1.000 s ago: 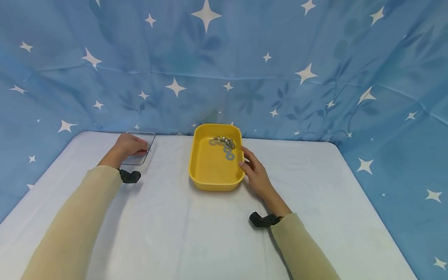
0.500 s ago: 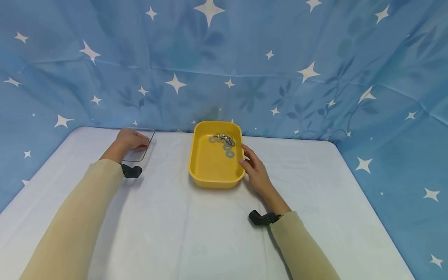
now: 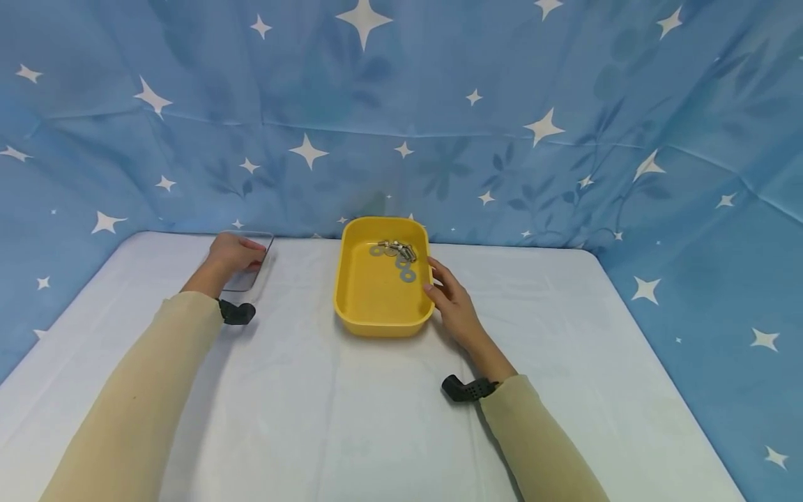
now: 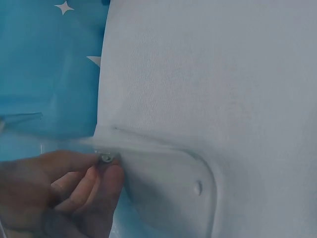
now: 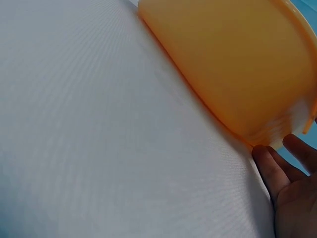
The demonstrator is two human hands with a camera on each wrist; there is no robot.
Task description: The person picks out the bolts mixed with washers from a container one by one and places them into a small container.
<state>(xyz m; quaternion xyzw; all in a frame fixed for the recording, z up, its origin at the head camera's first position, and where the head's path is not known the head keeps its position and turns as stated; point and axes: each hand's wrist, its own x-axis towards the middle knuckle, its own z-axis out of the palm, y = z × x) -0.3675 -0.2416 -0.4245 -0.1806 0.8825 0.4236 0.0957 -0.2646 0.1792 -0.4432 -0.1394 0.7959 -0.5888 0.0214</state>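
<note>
Two hands: left hand pinches a small metal nut over the clear tray; right hand, fingers relaxed, touches the yellow tub.

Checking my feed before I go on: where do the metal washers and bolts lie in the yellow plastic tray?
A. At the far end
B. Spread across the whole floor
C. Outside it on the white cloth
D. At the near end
A: the head view shows the metal washers and bolts bunched at the far end of the yellow plastic tray, the near floor bare.

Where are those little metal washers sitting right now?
In the head view the washers lie at the far end of the yellow tray, mid-table, just beyond the right hand touching its right rim.
</note>
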